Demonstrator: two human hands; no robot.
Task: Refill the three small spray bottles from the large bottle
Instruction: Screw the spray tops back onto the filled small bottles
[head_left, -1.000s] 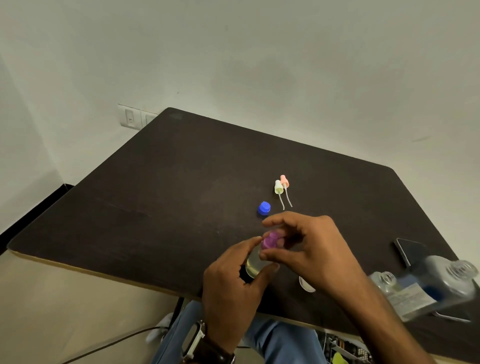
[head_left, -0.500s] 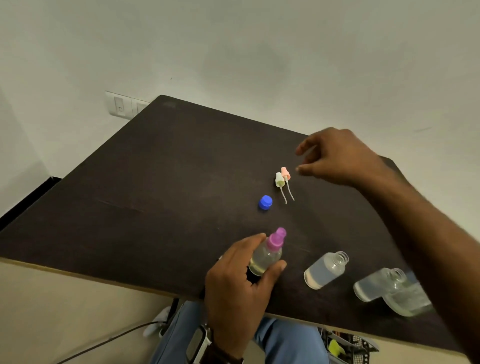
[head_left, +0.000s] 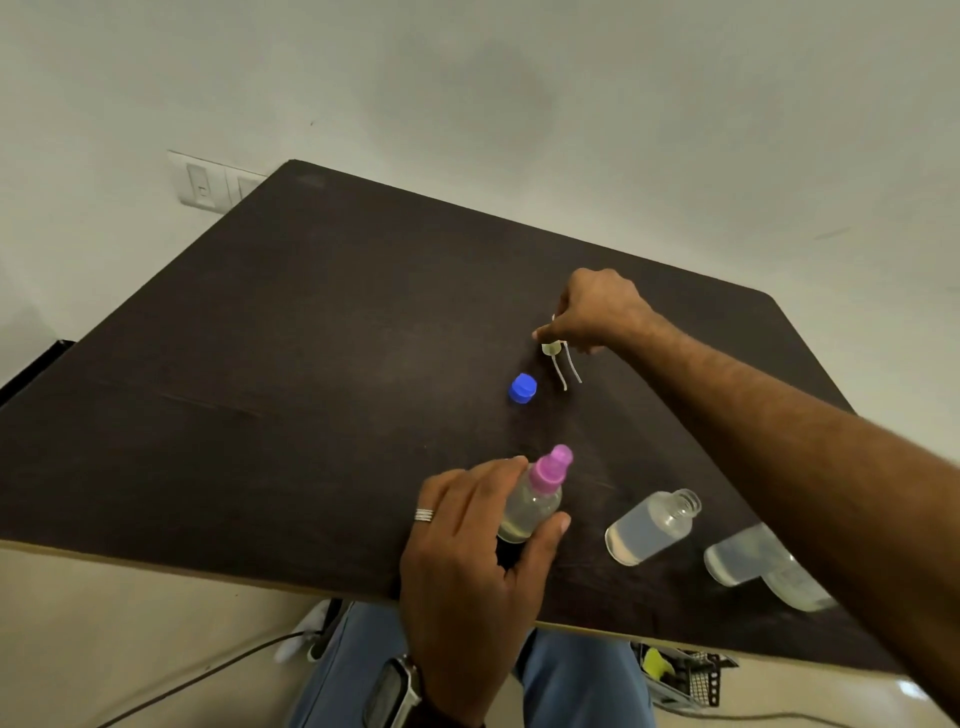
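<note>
the right hand (head_left: 597, 312) pinches a spray head (head_left: 551, 348) lying on the worktop (head_left: 311, 364) while the left hand (head_left: 467, 551) wraps the pink-capped bottle (head_left: 530, 504), so capping is underway, and next comes threading the tube into the open small bottle (head_left: 649, 527).

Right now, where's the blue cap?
In the head view the blue cap lies on the dark table, just left of the loose spray tops under the right hand, beyond the pink-topped bottle.
</note>
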